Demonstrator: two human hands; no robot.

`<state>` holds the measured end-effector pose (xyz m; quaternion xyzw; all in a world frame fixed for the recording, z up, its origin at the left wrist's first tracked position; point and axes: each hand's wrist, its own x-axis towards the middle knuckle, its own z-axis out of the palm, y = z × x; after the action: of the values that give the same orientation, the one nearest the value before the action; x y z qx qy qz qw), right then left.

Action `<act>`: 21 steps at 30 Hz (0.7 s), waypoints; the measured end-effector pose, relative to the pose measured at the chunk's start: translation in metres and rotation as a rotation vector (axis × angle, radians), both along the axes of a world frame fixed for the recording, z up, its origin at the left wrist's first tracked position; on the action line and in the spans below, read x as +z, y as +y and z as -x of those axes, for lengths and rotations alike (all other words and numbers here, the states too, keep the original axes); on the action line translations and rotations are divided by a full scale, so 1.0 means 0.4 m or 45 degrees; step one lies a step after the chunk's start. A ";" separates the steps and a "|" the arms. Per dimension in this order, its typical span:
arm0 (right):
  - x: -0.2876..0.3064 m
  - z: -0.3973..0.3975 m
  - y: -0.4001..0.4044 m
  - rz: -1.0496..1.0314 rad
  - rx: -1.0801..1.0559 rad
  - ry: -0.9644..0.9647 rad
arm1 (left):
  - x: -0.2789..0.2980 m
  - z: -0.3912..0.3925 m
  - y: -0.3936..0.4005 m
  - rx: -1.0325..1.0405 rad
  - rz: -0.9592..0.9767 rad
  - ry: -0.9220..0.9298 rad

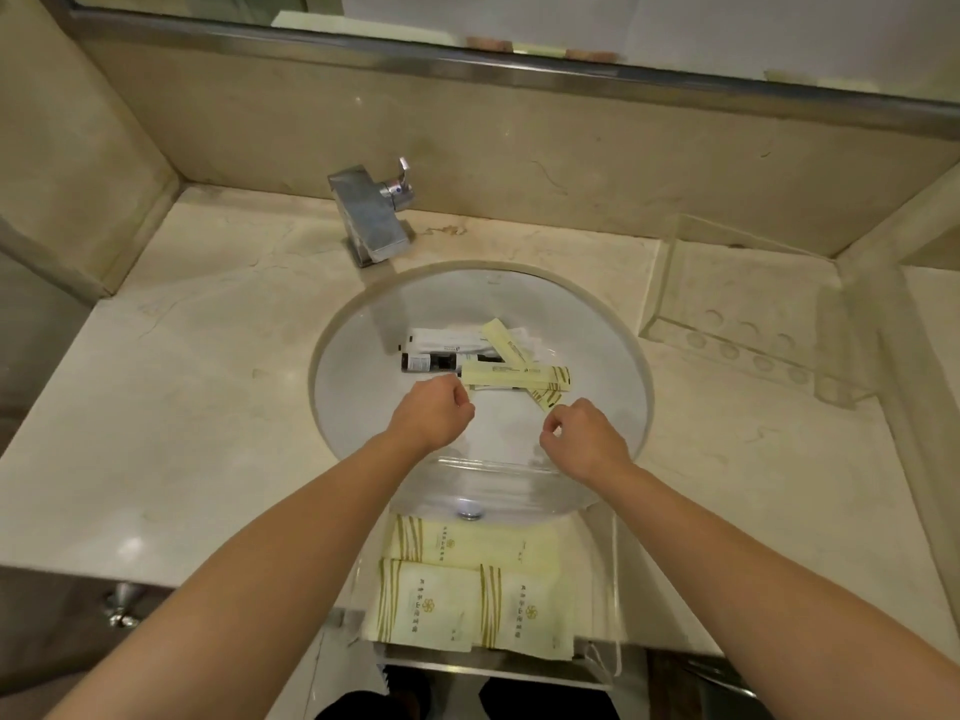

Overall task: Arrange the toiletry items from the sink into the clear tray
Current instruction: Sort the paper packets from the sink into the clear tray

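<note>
A round white sink (pixel 358 407) holds a small pile of toiletry items: two long pale-yellow packets (pixel 514 375), white sachets (pixel 447 339) and a dark little tube (pixel 428 362). A clear tray (pixel 597 511) rests over the sink's near rim and the counter edge, with three flat yellow-striped packets (pixel 467 600) lying in it. My left hand (pixel 434 415) hovers just in front of the pile with fingers curled and nothing in them. Above the sink's near right part, my right hand (pixel 584 439) is also curled and holds nothing.
A chrome faucet (pixel 371 218) stands behind the sink. A second clear holder with round holes (pixel 748 324) sits on the beige marble counter (pixel 182 407) at the right, against the wall. A mirror's metal edge (pixel 467 65) runs along the back.
</note>
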<state>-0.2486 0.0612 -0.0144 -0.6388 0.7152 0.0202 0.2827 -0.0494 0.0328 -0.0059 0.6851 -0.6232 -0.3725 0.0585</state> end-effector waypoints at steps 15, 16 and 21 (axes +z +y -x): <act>-0.178 0.066 -0.199 -0.209 0.658 0.275 | -0.169 0.183 -0.160 0.016 -0.590 0.011; -0.187 0.065 -0.212 -0.193 0.639 0.235 | -0.179 0.195 -0.167 0.072 -0.611 0.069; -0.220 0.047 -0.262 -0.144 0.263 -0.060 | -0.219 0.248 -0.193 0.279 -0.630 0.253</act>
<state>-0.2676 -0.0437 -0.1022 -0.6924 0.6366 0.0745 0.3312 -0.1485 -0.0445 -0.0935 0.7021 -0.4268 -0.5700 -0.0098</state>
